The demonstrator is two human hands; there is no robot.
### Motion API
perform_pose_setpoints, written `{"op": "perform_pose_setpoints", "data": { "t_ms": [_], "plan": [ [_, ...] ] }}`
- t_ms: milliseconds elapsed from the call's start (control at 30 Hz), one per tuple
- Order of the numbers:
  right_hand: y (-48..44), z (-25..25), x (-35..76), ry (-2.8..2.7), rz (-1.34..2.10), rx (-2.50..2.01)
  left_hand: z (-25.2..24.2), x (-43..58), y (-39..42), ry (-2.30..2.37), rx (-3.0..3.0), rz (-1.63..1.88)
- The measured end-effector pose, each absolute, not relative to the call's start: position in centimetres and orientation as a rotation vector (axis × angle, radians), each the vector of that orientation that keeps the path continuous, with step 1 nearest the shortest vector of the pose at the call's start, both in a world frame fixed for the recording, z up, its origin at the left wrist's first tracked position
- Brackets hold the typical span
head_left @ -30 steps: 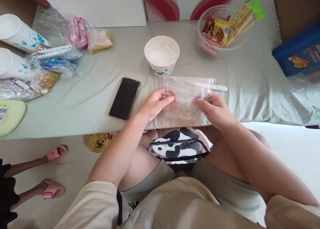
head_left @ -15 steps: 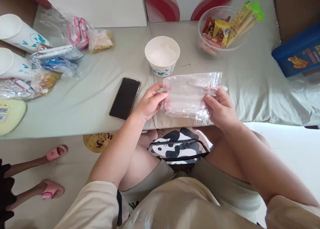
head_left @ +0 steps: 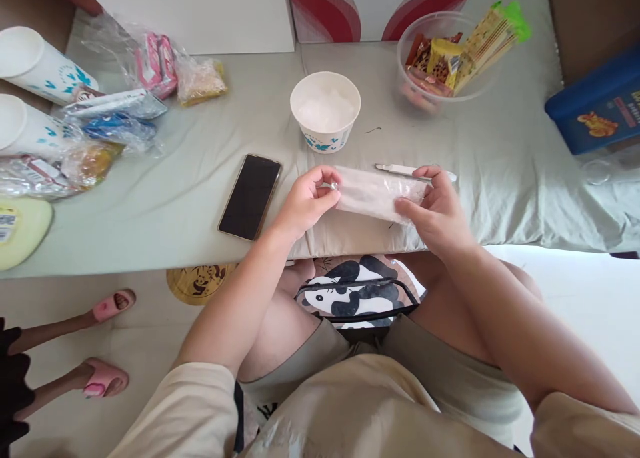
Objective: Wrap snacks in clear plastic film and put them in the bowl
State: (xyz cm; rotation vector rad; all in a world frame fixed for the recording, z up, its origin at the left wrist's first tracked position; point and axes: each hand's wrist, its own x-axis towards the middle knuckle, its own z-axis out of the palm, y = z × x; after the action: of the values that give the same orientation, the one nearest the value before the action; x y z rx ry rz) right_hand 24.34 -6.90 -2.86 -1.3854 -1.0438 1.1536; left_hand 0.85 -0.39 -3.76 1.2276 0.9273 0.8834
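Note:
A clear plastic bag, folded into a narrow strip, is stretched between my two hands over the cloth near the front edge. My left hand pinches its left end between thumb and fingers. At the other end, my right hand grips the bag with the thumb on top. Just behind the bag lies a slim white-handled tool, perhaps a utility knife, partly covered by my right fingers. A white paper bowl with blue leaf prints stands beyond my hands, holding something whitish and translucent.
Left of my hands lies a black phone. Wrapped snacks and paper cups crowd the left side. A clear plastic bowl of packaged snacks stands back right, near a blue package. Another person's pink slippers show on the floor.
The bag has gone from a wide, spread sheet to a narrow folded strip. The white-handled tool behind it now shows more fully. Both hands stay in nearly the same place.

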Motion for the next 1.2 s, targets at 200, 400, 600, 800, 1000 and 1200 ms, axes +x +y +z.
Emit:
{"op": "perform_pose_setpoints", "data": {
  "t_ms": [200,400,600,800,1000,1200],
  "plan": [
    [-7.0,-3.2,25.2,-1.022,0.863,-1.515,-4.0,0.9,-0.3,1.099,1.431,1.093],
    [-8.2,-2.0,23.9,-1.576,0.516,-1.351,-3.8,2.0,-2.1,0.903,1.504,0.91],
    [-9.1,-2.7,22.3,-1.97,0.651,-1.092,-4.9,2.8,-2.8,0.717,1.552,0.794],
    [-9.0,-3.4,22.4,-2.011,0.567,-1.146,-3.4,2.2,-2.5,0.741,1.815,0.76],
    [-8.9,-3.0,22.7,-1.954,0.64,-1.066,-3.1,2.1,-2.1,0.79,1.482,0.803],
    [-8.7,-3.2,22.9,-1.817,0.717,-1.247,-2.7,2.3,-2.0,0.726,1.105,0.84]
  ]
}}
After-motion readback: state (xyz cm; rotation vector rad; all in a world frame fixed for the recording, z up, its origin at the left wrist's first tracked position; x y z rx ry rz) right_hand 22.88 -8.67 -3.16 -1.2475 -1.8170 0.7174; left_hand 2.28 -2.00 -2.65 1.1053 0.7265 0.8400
